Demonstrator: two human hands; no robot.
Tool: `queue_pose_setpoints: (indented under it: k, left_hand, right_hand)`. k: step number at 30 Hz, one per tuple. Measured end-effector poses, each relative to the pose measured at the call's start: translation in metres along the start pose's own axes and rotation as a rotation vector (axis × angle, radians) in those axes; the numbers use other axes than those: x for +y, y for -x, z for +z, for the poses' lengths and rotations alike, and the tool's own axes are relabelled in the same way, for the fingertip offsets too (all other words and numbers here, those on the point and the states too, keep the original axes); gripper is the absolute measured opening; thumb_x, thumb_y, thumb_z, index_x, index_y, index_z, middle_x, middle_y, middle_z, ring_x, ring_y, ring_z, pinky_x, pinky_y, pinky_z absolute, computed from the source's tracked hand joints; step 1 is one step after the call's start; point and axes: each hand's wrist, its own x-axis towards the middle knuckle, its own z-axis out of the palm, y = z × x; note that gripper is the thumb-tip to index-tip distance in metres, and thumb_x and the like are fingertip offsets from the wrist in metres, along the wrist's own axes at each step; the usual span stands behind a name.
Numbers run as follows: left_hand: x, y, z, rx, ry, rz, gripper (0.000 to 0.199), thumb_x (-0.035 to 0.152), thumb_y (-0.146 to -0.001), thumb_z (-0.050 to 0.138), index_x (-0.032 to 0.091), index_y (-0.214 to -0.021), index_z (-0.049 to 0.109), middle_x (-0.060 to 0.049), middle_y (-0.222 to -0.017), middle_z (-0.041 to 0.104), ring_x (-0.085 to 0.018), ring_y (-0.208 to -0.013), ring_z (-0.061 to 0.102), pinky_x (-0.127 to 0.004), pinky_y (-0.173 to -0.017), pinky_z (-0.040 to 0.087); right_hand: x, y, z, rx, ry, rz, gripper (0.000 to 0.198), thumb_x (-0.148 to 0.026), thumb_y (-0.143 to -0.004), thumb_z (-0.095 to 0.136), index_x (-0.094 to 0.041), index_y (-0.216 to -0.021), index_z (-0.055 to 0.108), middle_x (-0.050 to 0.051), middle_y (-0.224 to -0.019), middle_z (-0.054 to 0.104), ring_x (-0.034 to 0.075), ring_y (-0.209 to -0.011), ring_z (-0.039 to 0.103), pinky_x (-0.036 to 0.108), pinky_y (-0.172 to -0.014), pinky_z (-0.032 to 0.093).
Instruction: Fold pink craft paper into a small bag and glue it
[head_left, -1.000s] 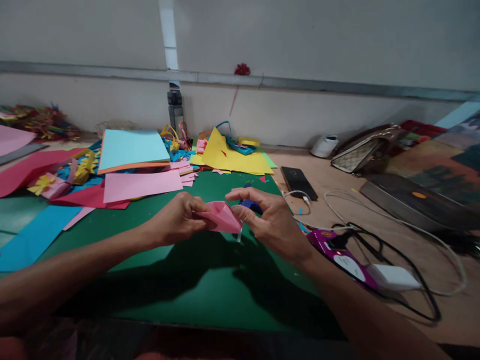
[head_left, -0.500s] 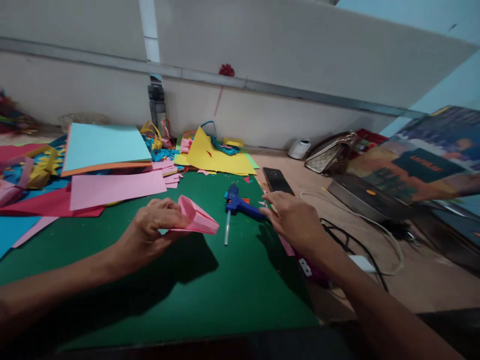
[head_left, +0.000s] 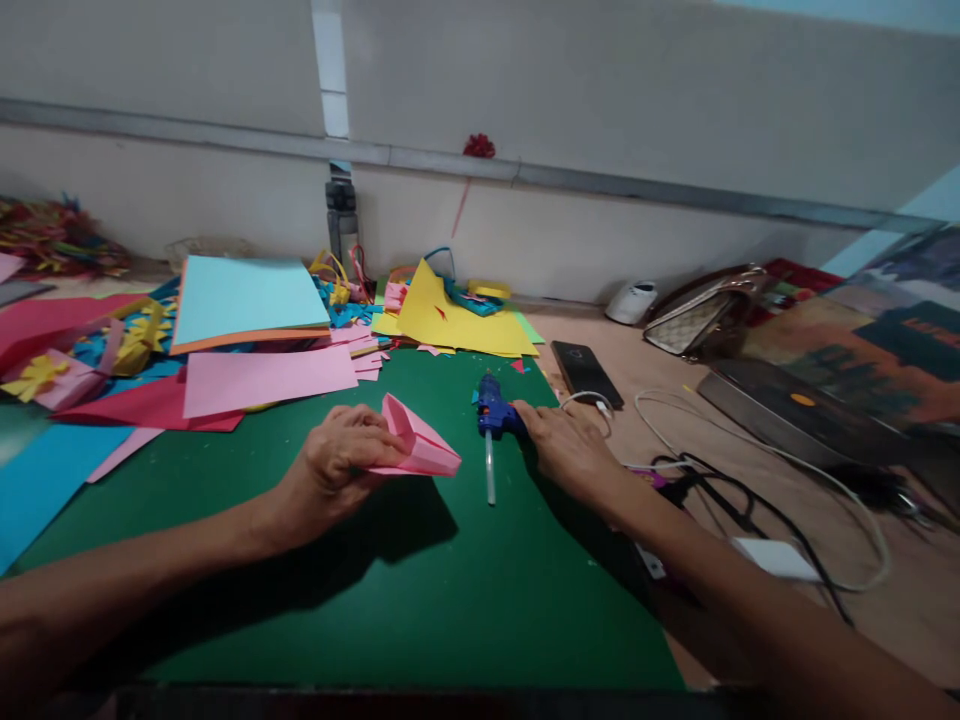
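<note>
A folded piece of pink paper (head_left: 427,447) is pinched in my left hand (head_left: 346,455), raised a little over the green mat (head_left: 375,600) and casting a shadow there. Its folded end points right. On the mat lies a blue hot glue gun (head_left: 491,408), with a clear glue stick (head_left: 490,470) sticking out toward me. My right hand (head_left: 566,445) has its fingers closed over the gun's handle, which is mostly hidden beneath them.
Behind the mat lie pink paper (head_left: 270,382), light blue sheets (head_left: 251,300) and yellow paper (head_left: 457,320) among scraps. To the right are a black phone (head_left: 586,372), a white cable (head_left: 757,440), black cords (head_left: 720,490) and a patterned bag (head_left: 694,315).
My right hand has moved onto the glue gun's handle and closed around it. The pink folded paper stays in my left hand. The whole view has shifted slightly left.
</note>
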Motion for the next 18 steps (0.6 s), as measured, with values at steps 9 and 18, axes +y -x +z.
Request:
queue_pose_setpoints:
  k: [9,18]
  left_hand:
    - [-0.001,-0.001,0.001,0.015,-0.047,-0.034,0.008,0.019,-0.081,0.056,0.019,-0.081,0.064,-0.003,-0.078,0.070,-0.017,-0.078,0.059,-0.037,-0.077,0.043]
    - [0.005,-0.004,0.000,-0.027,-0.017,-0.230,0.017,0.025,-0.083,0.053,0.021,-0.075,0.068,-0.003,-0.074,0.067,-0.016,-0.070,0.056,-0.033,-0.067,0.042]
  right_hand:
    - [0.012,0.002,-0.023,0.126,-0.334,0.120,0.035,-0.027,-0.081,0.044,-0.015,-0.114,0.049,0.009,-0.085,0.065,0.020,-0.066,0.059,0.030,-0.055,0.043]
    - [-0.001,0.053,-0.073,0.065,-0.992,0.236,0.037,-0.056,-0.072,0.053,-0.023,-0.078,0.067,0.007,-0.074,0.068,0.023,-0.065,0.064,0.033,-0.054,0.051]
